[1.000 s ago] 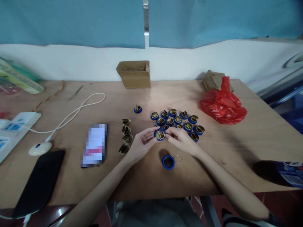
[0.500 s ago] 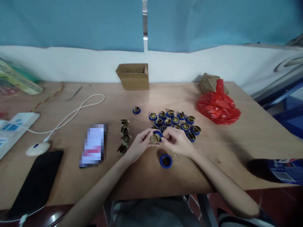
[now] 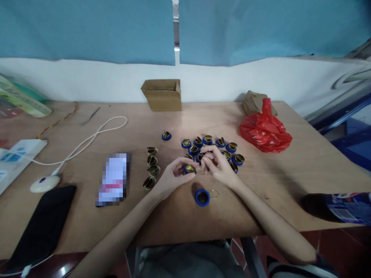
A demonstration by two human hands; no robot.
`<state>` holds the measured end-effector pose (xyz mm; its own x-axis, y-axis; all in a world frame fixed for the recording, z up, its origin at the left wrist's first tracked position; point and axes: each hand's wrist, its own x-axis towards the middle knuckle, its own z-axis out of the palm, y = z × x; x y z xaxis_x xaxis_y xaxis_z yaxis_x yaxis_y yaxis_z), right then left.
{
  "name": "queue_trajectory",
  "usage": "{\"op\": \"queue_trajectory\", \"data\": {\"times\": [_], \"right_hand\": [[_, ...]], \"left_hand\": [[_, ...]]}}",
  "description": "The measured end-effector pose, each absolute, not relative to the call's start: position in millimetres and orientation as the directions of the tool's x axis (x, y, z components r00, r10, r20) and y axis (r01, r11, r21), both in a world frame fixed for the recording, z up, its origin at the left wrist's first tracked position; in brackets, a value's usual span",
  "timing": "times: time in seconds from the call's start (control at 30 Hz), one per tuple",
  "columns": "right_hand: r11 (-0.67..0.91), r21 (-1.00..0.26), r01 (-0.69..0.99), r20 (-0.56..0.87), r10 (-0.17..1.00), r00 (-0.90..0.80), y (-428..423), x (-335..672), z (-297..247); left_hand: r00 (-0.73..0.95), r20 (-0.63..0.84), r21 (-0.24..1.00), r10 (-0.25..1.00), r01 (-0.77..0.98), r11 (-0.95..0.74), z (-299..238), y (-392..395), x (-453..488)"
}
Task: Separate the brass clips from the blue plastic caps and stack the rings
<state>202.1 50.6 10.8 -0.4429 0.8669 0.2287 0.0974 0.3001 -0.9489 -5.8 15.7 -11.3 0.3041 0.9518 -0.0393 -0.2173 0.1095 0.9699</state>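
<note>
My left hand (image 3: pixel 174 177) is closed around the edge of a round brass piece with a blue rim (image 3: pixel 189 168). Just to its right, my right hand (image 3: pixel 218 164) pinches something thin, possibly wire, too small to make out. A dark disc with a blue rim (image 3: pixel 202 197) lies below the hands, beside a thin open wire ring (image 3: pixel 214 194). Beyond my right hand sits a cluster of blue-rimmed brass pieces (image 3: pixel 208 139), partly hidden by the fingers. Several similar pieces with pale rims (image 3: pixel 152 160) stand in a column left of my left hand.
A single blue-rimmed piece (image 3: pixel 166 135) sits apart. Farther back are a cardboard box (image 3: pixel 164 98) and a red plastic bag (image 3: pixel 266 131). A phone (image 3: pixel 113 179), black device (image 3: pixel 43 227) and white cable (image 3: pixel 84 143) lie left; a bottle (image 3: pixel 333 208) lies right.
My right hand has drawn away from the brass piece, slightly up and to the right. The piece stays in my left hand, now with its domed brass face showing.
</note>
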Motion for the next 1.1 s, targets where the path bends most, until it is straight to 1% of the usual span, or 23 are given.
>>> {"op": "queue_trajectory", "data": {"times": [0.03, 0.1, 0.3, 0.43, 0.5, 0.6, 0.63, 0.7, 0.77, 0.87, 0.97, 1.1], "right_hand": [[0.257, -0.964, 0.066, 0.202, 0.871, -0.447, 51.6, 202.4, 9.9], [0.214, -0.975, 0.058, 0.166, 0.879, -0.446, 53.3, 202.6, 8.3], [0.213, -0.962, 0.172, 0.121, 0.896, -0.428, 55.1, 201.8, 5.6], [0.164, -0.976, 0.144, 0.08, 0.882, -0.464, 54.1, 201.6, 8.5], [0.184, -0.972, 0.148, 0.099, 0.885, -0.454, 54.8, 202.4, 11.2], [0.305, -0.931, 0.199, 0.21, 0.896, -0.391, 57.1, 204.2, 15.4], [0.311, -0.929, 0.199, 0.219, 0.899, -0.379, 57.4, 204.6, 16.6], [0.22, -0.962, 0.16, 0.144, 0.912, -0.385, 56.9, 204.5, 18.4], [0.065, -0.993, 0.101, 0.018, 0.91, -0.415, 54.8, 203.0, 18.6], [-0.105, -0.994, 0.013, -0.099, 0.889, -0.447, 51.5, 199.2, 15.9], [-0.186, -0.98, -0.074, -0.132, 0.878, -0.461, 50.3, 195.9, 11.9], [-0.231, -0.962, -0.142, -0.151, 0.891, -0.428, 50.5, 193.7, 8.3]], "left_hand": [[0.301, -0.03, 0.969, 0.953, -0.224, 0.102, -11.5, 15.6, -5.3], [0.296, -0.013, 0.971, 0.955, -0.226, 0.083, -12.3, 15.5, -4.3], [0.281, -0.051, 0.976, 0.958, -0.192, 0.108, -15.4, 15.5, -2.5], [0.269, -0.042, 0.979, 0.962, -0.18, 0.093, -15.1, 15.7, -2.4], [0.26, -0.035, 0.982, 0.965, -0.169, 0.081, -13.7, 15.4, -2.9], [0.249, -0.045, 0.987, 0.967, -0.138, 0.082, -10.9, 14.3, -3.5], [0.249, -0.051, 0.988, 0.967, -0.128, 0.085, -10.1, 13.8, -3.6], [0.249, -0.061, 0.989, 0.967, -0.115, 0.092, -9.1, 13.0, -3.5], [0.245, -0.068, 0.988, 0.967, -0.116, 0.099, -9.6, 12.4, -3.0], [0.248, -0.076, 0.986, 0.966, -0.128, 0.11, -12.4, 12.3, -2.0], [0.258, -0.059, 0.982, 0.964, -0.159, 0.102, -15.1, 12.4, -0.8], [0.251, -0.023, 0.982, 0.968, -0.175, 0.069, -14.5, 11.8, 1.1]]}}
